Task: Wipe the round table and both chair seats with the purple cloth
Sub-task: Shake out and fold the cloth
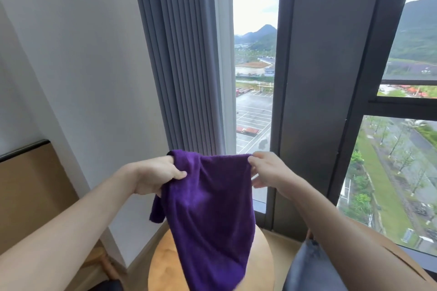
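Observation:
The purple cloth (210,215) hangs spread in the air in front of me, held by its top edge. My left hand (156,176) grips its left corner in a fist. My right hand (267,169) pinches the right corner between thumb and fingers. Below the cloth stands the round wooden table (165,264), its middle hidden by the hanging fabric. At the lower right a chair with a grey-blue seat cushion (309,269) and a curved wooden back (399,253) shows partly behind my right forearm.
A grey curtain (182,59) and a dark window frame (314,92) stand right behind the table. A white wall (78,66) closes the left side. A wooden panel (30,191) and part of a wooden stool (104,260) lie at the lower left.

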Motion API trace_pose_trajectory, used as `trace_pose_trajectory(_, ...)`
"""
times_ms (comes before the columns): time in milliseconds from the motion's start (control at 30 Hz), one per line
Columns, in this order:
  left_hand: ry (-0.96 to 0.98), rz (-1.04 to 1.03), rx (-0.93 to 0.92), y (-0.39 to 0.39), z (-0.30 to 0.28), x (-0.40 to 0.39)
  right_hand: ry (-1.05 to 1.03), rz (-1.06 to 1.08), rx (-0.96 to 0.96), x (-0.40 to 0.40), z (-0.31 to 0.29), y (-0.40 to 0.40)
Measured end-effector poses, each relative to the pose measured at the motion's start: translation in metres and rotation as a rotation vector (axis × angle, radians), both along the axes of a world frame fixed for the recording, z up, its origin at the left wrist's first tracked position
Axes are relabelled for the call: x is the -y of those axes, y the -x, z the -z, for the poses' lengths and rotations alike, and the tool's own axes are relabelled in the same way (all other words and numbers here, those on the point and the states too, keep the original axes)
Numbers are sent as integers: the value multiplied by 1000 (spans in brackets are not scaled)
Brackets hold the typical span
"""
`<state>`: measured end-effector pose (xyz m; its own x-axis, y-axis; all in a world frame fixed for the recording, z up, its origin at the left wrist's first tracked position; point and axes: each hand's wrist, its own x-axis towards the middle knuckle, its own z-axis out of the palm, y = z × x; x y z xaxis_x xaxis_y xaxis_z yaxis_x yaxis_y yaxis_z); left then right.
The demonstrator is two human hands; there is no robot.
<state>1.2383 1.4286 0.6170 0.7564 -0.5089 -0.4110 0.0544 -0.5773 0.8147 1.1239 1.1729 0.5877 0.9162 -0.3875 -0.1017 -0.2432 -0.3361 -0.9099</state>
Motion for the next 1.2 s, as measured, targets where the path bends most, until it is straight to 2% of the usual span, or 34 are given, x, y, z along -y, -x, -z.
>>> trace_pose_trajectory(100, -210, 28, 32, -9, 2, -8, 50, 20, -25, 13, -11, 3)
trace_pose_trajectory(167, -271, 66, 48, -13, 0, -7, 57, 35, -32, 17, -15, 4)
trace_pose_trajectory(333, -186, 78, 26, -26, -10, -3, 55, 130, -34, 21, -7, -2)
trace_pose_trajectory(500, -59, 33, -99, -41, -16, -13, -532, 268, 70, 38, -20, 5)
trace_pose_trajectory(600, -155, 117, -105, -41, -12, -14, -698, 208, 113, 45, -27, 8)
trace_pose_trajectory(700, -217, 173, 6, -42, -7, -13, -785, 120, 116, 49, -34, 12)
trace_pose_trajectory(800, -127, 179, -20, -47, -2, -14, -665, -14, 109, 58, -38, 20)
trace_pose_trajectory(900, 107, 183, -110, -52, 1, -12, -312, -43, 93, 71, -36, 24)
trace_pose_trajectory(1000, 301, 52, -128, -55, -4, -5, -34, 23, 26, 79, -35, 22)
trace_pose_trajectory(1100, 268, 13, -49, -56, -14, 2, 67, 49, -19, 83, -34, 19)
trace_pose_trajectory(1200, 162, 46, 65, -57, -27, 6, 245, -49, -69, 83, -42, 20)
